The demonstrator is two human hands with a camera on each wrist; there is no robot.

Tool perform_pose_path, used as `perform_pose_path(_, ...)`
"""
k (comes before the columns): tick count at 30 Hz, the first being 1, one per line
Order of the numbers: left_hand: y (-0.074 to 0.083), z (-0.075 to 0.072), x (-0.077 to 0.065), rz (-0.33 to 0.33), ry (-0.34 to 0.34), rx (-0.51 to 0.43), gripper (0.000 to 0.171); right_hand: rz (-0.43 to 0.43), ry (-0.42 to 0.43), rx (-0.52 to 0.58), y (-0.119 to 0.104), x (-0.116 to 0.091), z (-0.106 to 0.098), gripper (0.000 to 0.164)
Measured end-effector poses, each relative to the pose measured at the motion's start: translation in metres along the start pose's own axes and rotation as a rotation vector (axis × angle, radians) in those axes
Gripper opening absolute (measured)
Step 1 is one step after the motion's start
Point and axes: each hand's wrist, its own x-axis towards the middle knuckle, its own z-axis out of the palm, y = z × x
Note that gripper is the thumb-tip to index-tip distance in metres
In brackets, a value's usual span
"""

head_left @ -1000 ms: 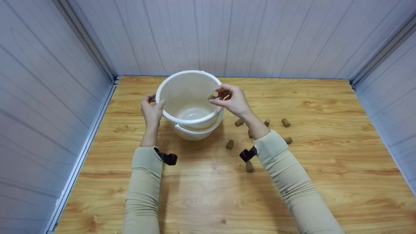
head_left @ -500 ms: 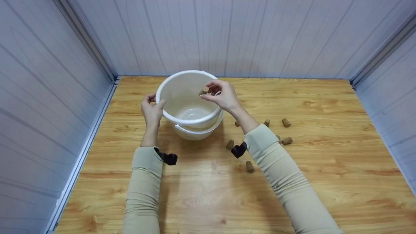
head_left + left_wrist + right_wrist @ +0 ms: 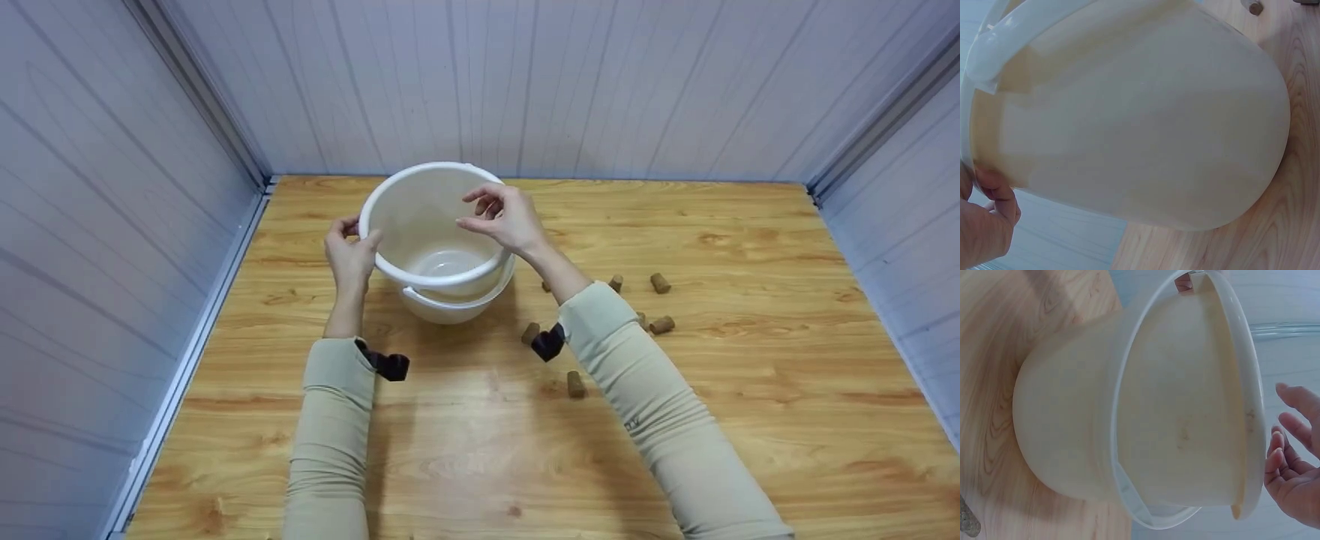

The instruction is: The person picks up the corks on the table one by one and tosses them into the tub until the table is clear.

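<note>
A white plastic bucket (image 3: 444, 280) stands on the wooden table, its handle (image 3: 457, 304) hanging down at the front. My left hand (image 3: 351, 261) grips the rim at the left, thumb inside and fingers outside; the left wrist view shows the same hand (image 3: 985, 228) at the rim of the bucket (image 3: 1145, 124). Over the right side of the opening, my right hand (image 3: 516, 222) has its thumb and fingers spread apart with nothing between them. In the right wrist view this hand (image 3: 1297, 486) is just past the bucket's rim. I see no cork inside the bucket.
Several brown corks lie on the table right of the bucket, among them a near cork (image 3: 576, 384), a far-right cork (image 3: 660, 283) and a cork (image 3: 531, 333) beside my right wrist camera. White panel walls (image 3: 480, 90) enclose the table (image 3: 465, 450) behind and at both sides.
My right hand moved left over the bucket with a cork, then let it go; the cork is out of sight now. My left hand has stayed on the rim.
</note>
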Motion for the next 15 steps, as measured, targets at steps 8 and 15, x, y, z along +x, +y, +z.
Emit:
perform_pose_path(8,0.0001,0.001,0.0003,0.016,0.007,-0.009,0.036,-0.038,0.024,0.016,-0.0002,-0.003,-0.0019,0.027)
perform_pose_path(15,-0.001,0.0002,0.0003,0.015,0.001,-0.012,0.037,-0.06,0.044,0.016,0.0003,-0.0078,-0.0051,0.027)
